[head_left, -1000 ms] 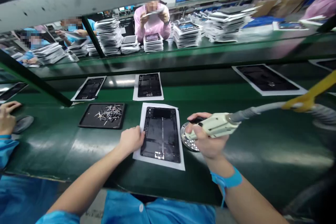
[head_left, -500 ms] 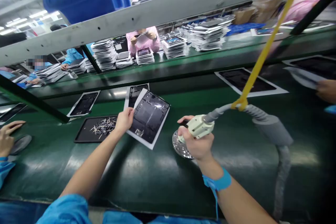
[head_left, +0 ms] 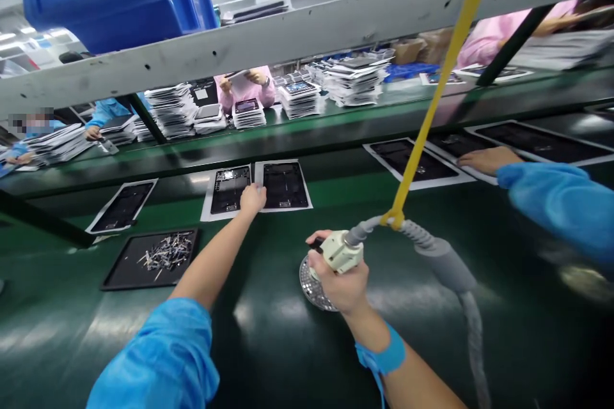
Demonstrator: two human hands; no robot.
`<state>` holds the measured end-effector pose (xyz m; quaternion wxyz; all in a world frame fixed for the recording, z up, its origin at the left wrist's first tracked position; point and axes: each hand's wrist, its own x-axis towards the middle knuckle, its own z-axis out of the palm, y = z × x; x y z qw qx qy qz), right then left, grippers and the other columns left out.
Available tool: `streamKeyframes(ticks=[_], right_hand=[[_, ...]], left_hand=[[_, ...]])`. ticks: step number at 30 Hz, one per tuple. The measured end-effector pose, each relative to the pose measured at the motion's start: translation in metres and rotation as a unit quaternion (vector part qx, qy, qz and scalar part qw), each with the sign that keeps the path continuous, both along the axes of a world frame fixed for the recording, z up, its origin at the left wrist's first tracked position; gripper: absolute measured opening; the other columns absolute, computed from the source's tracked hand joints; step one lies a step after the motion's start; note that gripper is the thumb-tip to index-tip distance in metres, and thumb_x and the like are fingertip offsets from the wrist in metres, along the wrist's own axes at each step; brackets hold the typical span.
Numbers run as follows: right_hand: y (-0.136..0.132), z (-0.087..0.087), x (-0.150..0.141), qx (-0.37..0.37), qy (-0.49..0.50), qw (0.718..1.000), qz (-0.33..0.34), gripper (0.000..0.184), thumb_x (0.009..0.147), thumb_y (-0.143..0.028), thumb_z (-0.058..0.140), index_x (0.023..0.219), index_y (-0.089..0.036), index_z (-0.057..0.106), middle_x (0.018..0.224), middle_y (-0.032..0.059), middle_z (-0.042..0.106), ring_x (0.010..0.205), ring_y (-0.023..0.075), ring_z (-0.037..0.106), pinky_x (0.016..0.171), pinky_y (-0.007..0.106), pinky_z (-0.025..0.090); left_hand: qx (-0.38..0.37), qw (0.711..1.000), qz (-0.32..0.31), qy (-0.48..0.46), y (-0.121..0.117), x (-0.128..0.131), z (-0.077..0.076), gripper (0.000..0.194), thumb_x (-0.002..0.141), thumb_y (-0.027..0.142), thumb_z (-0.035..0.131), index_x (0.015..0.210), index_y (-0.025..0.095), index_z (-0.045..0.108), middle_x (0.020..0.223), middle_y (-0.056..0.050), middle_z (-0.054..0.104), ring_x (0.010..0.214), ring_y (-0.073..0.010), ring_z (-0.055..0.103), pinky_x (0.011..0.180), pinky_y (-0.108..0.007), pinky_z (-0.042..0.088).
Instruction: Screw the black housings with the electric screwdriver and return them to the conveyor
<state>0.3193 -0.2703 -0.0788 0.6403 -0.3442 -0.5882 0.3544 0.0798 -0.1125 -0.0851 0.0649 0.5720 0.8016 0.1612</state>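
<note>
My left hand (head_left: 252, 199) reaches forward, fingers closed at the near left corner of a white sheet carrying a dark tablet casing (head_left: 285, 186). Just left of it lies a second dark tablet casing (head_left: 225, 190) on its own white sheet, partly behind my fingers. My right hand (head_left: 341, 278) is wrapped round a cream corded hand tool (head_left: 343, 251), thumb at its dark part. Below that hand is a round silver disc (head_left: 314, 284) with a studded face, at the green bench surface. A blue wrist strap (head_left: 386, 354) circles my right wrist.
A yellow strap (head_left: 432, 115) holds up the tool's grey cable (head_left: 446, 262). A black tray (head_left: 119, 268) of small metal pieces (head_left: 167, 252) stands left. Another person's hand (head_left: 489, 160) touches sheeted casings at right. A shelf beam (head_left: 288, 29) crosses above, carrying a blue bin (head_left: 110, 6).
My left hand has moved the tilted casing forward and set it flat beside the other one. My right hand keeps hold of the tool. A co-worker's arm has come in at the right.
</note>
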Motion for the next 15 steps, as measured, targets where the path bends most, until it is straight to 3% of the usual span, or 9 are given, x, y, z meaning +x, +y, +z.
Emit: streamKeyframes(ticks=[5,8,11,15], right_hand=[[0.001,-0.004,-0.002,0.002,-0.002,1.000,0.011,0.018,0.083,-0.021,0.073,0.101,-0.023,0.070,0.090,0.0023,0.073,0.070,0.0164,0.070,0.072,0.032,0.060],[0.002,-0.006,-0.004,-0.003,-0.007,1.000,0.019,0.017,0.084,-0.022,0.073,0.100,-0.023,0.069,0.091,0.0027,0.074,0.068,0.0165,0.070,0.068,0.031,0.060],[0.002,-0.006,-0.005,0.000,-0.010,1.000,0.013,0.015,0.083,-0.023,0.073,0.098,-0.022,0.069,0.089,0.0028,0.074,0.066,0.0166,0.070,0.065,0.031,0.059],[0.003,-0.002,-0.004,-0.002,-0.007,1.000,0.006,0.015,0.082,-0.024,0.073,0.097,-0.022,0.069,0.087,0.0029,0.074,0.066,0.0165,0.070,0.065,0.030,0.059]], left_hand=[[-0.098,0.981,-0.148,0.078,-0.045,-0.066,0.018,0.029,0.093,0.027,0.059,0.118,0.019,0.073,0.127,-0.012,0.072,0.119,-0.0268,0.066,0.105,-0.032,0.047],[-0.152,0.961,-0.195,0.122,-0.060,-0.097,0.029,0.029,0.086,0.019,0.064,0.113,0.019,0.075,0.125,-0.013,0.072,0.118,-0.0280,0.067,0.105,-0.034,0.047],[-0.181,0.946,-0.218,0.156,-0.062,-0.104,0.031,0.026,0.084,0.017,0.065,0.108,0.019,0.075,0.125,-0.014,0.070,0.115,-0.0283,0.069,0.103,-0.035,0.048],[-0.193,0.936,-0.226,0.190,-0.054,-0.095,0.029,0.017,0.085,0.014,0.063,0.098,0.016,0.073,0.117,-0.016,0.070,0.109,-0.0298,0.071,0.100,-0.037,0.049]])
